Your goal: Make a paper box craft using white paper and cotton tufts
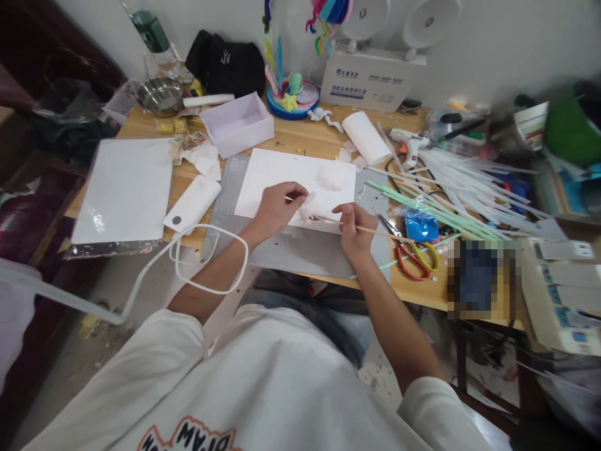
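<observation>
White paper [263,169] lies on a grey cutting mat [310,250]. Over its middle, my left hand [280,203] pinches a small whitish piece; its exact shape is too small to tell. My right hand [357,230], at the paper's lower right corner, is closed around a thin wooden brush [387,234]. The brush's dark tip points left and meets a white fluffy bit [310,210] beside my left fingertips. A second pale fluffy patch [330,177] rests on the upper right of the paper.
Red and yellow scissors [413,260] lie right of the mat, near green and white strips [451,175] and a glue gun [413,144]. A lilac box [239,125] and paper roll [366,138] stand behind. At left are a white power bank [192,203] and a cable [211,291] crossing my left forearm.
</observation>
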Demonstrator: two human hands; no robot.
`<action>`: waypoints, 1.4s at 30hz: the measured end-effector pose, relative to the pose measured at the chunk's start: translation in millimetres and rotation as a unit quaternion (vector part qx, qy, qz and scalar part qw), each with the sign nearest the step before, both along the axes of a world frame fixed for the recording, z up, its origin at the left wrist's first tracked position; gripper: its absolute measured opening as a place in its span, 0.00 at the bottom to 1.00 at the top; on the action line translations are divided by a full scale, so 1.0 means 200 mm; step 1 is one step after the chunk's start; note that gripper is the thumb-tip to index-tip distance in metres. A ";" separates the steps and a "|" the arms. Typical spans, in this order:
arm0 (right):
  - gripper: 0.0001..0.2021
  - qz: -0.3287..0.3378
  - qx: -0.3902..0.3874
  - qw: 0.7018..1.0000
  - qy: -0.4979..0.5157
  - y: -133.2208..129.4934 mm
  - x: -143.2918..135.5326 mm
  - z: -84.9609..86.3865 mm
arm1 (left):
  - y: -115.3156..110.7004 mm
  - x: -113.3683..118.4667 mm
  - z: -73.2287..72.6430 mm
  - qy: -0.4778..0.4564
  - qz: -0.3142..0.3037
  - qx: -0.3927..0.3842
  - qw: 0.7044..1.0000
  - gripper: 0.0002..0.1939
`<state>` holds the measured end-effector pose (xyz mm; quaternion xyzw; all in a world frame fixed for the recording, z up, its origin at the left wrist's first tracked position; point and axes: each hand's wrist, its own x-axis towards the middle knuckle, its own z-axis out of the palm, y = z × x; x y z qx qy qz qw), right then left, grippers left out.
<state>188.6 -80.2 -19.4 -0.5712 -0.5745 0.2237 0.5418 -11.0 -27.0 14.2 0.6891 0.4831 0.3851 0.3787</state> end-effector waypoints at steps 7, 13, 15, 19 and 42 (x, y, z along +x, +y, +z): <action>0.24 0.035 -0.087 0.988 0.126 0.00 0.02 0.03 | -0.16 -0.10 0.00 0.023 -0.034 -0.049 0.998 0.05; 0.20 0.072 -0.062 0.994 0.047 -0.02 0.00 0.06 | -0.23 -0.07 -0.06 0.046 -0.056 -0.080 0.994 0.05; 0.18 0.066 -0.056 0.996 0.024 -0.02 -0.01 0.06 | -0.22 -0.05 -0.08 0.065 -0.063 -0.061 0.994 0.05; 0.17 0.032 -0.062 0.997 0.029 -0.01 -0.02 0.07 | -0.18 -0.02 -0.09 0.127 -0.085 -0.002 0.988 0.06; 0.25 0.039 0.011 0.986 -0.161 -0.03 -0.04 0.06 | -0.05 0.03 -0.12 0.176 -0.090 0.034 0.980 0.09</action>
